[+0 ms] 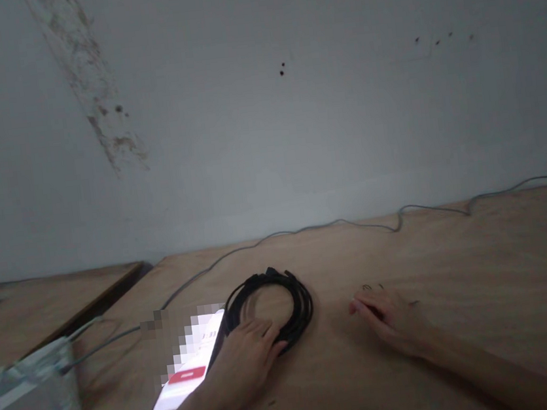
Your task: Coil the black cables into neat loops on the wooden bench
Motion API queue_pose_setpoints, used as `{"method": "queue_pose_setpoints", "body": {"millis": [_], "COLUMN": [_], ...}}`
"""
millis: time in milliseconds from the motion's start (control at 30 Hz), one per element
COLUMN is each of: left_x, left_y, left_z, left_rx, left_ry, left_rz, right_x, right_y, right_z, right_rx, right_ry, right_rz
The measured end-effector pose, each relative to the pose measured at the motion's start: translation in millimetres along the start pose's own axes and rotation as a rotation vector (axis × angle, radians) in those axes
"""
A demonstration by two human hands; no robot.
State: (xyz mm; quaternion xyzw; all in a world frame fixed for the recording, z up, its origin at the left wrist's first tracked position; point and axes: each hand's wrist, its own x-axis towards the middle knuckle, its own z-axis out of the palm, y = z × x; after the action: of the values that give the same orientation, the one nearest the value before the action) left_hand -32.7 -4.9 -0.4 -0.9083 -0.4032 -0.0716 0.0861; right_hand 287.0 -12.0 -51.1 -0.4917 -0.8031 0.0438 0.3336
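A coil of black cable lies on the wooden tabletop in front of me. My left hand is on its near left side, with the fingers and thumb closed round the strands. To the right of the coil, my right hand rests low over the table with its fingers curled and pinched together. What it holds, if anything, is hidden. Thin dark loops show just beyond its knuckles; I cannot tell whether they touch the hand.
A phone with a lit screen lies left of the coil, partly pixelated. A white power strip stands at the lower left. A grey cord runs from there along the back of the wooden table, near the wall.
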Motion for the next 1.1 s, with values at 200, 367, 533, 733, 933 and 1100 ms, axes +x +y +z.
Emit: {"method": "queue_pose_setpoints", "body": {"millis": [200, 367, 533, 733, 933, 1100], "left_x": [-11.2, -11.0, -8.2, -3.1, -3.5, -6.3], "left_y": [-0.4, 0.4, -1.6, -3.2, -3.5, -6.5], "left_z": [3.2, 8.9, 18.8, 24.5, 28.9, 26.8], "left_rx": [-0.039, -0.021, -0.022, -0.077, -0.097, -0.100], "left_ry": [0.120, 0.181, 0.106, 0.063, 0.105, 0.247], "left_rz": [0.032, -0.008, -0.047, -0.084, -0.086, -0.040], "right_x": [-1.3, -1.9, -1.4, -1.5, 0.3, 1.8], "right_y": [4.9, 8.2, 8.1, 6.1, 2.7, 4.7], "right_z": [6.1, 8.4, 7.5, 6.6, 4.7, 5.9], "right_rx": [0.044, 0.049, 0.052, 0.039, 0.013, 0.009], "right_ry": [-0.012, 0.002, -0.027, -0.025, 0.000, 0.018], "right_rz": [-0.045, -0.051, -0.028, 0.003, 0.000, 0.020]}}
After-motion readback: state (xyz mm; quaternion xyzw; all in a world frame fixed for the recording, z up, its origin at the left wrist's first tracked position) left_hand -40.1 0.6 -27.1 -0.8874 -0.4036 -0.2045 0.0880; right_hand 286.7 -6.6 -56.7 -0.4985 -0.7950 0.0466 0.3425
